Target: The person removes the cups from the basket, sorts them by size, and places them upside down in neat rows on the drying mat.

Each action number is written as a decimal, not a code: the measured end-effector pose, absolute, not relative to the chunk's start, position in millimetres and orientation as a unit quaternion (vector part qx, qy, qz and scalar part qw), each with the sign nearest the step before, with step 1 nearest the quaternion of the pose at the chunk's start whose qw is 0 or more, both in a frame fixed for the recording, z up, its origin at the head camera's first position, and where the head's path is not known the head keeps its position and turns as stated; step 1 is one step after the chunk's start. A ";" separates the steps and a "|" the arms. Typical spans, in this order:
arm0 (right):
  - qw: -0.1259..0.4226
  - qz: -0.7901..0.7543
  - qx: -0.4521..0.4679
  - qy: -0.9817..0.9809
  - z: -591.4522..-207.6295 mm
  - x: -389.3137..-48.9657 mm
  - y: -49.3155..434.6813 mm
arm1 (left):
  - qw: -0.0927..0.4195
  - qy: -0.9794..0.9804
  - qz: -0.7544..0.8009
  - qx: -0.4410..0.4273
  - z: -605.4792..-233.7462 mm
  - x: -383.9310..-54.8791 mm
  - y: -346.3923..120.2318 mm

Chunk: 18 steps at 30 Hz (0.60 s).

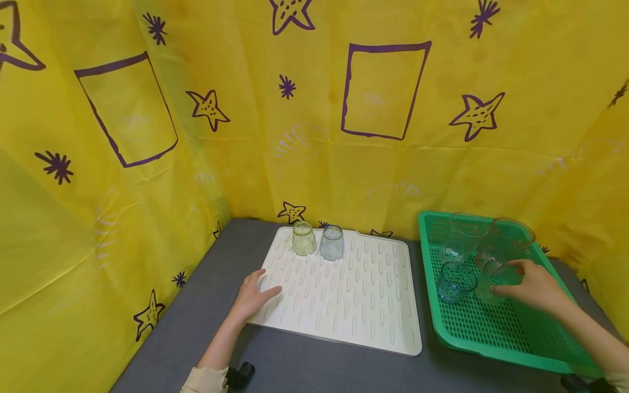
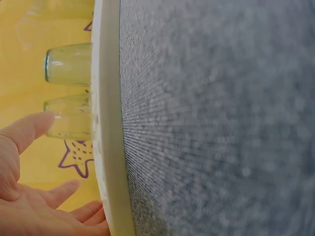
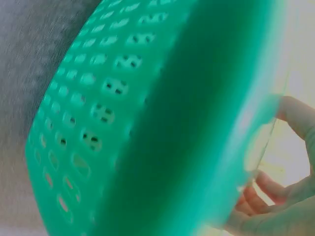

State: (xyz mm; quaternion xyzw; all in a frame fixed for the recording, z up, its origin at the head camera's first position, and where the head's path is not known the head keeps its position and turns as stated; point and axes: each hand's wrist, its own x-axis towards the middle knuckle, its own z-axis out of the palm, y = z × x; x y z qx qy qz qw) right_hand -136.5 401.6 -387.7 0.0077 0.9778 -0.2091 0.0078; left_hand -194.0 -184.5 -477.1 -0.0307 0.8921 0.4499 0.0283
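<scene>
My right hand point(image 1: 535, 286) reaches into the green basket point(image 1: 437, 322), thumb and fingers on either side of a clear glass point(image 1: 486, 292) that it grips. Against that glass stands a blue glass point(image 1: 456, 284), and behind are two larger clear glasses, one with a reddish rim point(image 1: 508, 240) and one pale point(image 1: 459, 240). In the right wrist view the basket's wall hides most of what the fingers point(image 3: 270, 189) hold. My left hand point(image 1: 251, 297) rests with spread fingers at the left edge of the white draining mat point(image 1: 344, 300), holding nothing.
Toward the mat's back edge stand a yellowish glass point(image 1: 303, 240) and a bluish-grey glass point(image 1: 332, 244), side by side. The mat and basket lie on a dark grey table point(image 1: 196, 316). Yellow patterned cloth point(image 1: 314, 164) hangs behind and along the left.
</scene>
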 end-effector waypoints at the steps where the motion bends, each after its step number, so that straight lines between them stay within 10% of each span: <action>1: 0.006 -0.217 0.012 0.976 -386.5 -135.2 401.2 | 0.021 0.893 0.449 -0.028 -476.0 -193.3 -183.5; 18: -0.100 -0.338 0.098 0.930 -379.4 -101.2 366.3 | -0.040 0.795 0.604 0.041 -456.2 -179.3 -150.3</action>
